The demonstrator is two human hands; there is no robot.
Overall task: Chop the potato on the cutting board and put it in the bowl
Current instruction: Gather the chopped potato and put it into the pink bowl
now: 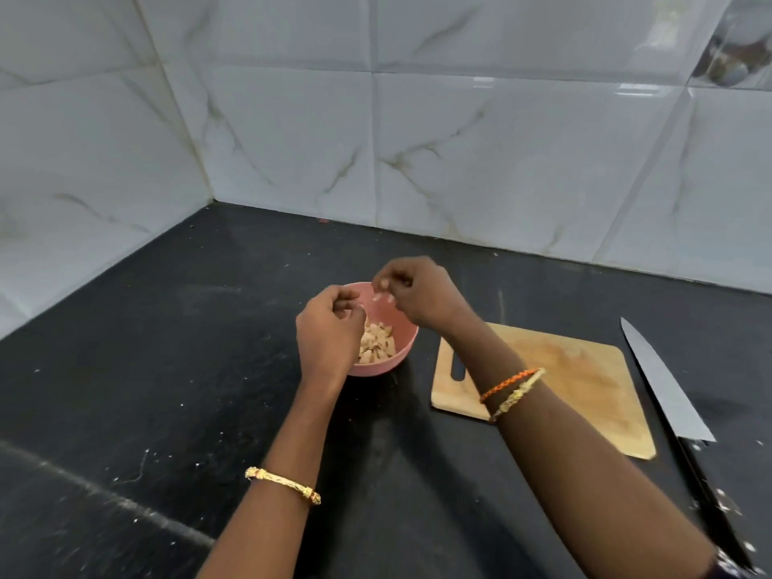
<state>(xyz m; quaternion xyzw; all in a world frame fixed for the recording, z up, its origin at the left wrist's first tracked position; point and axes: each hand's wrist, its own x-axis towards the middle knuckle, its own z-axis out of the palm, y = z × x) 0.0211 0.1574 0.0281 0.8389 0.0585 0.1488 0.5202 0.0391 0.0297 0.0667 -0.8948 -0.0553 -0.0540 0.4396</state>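
Note:
A pink bowl [406, 334] stands on the black counter with several pale chopped potato pieces [378, 344] inside. Both of my hands hover over it. My left hand [326, 332] is above the bowl's left rim, fingers curled against the thumb, with nothing visible in it. My right hand [422, 294] is above the far rim, and its curled fingertips pinch small pale potato bits. The wooden cutting board [585, 378] lies to the right of the bowl, bare apart from faint residue. My right forearm crosses its near-left corner.
A large knife [664, 382] lies on the counter along the board's right side, blade pointing away and black handle toward me. White marble-look tiled walls meet in a corner behind the bowl. White specks dot the black counter [167, 348].

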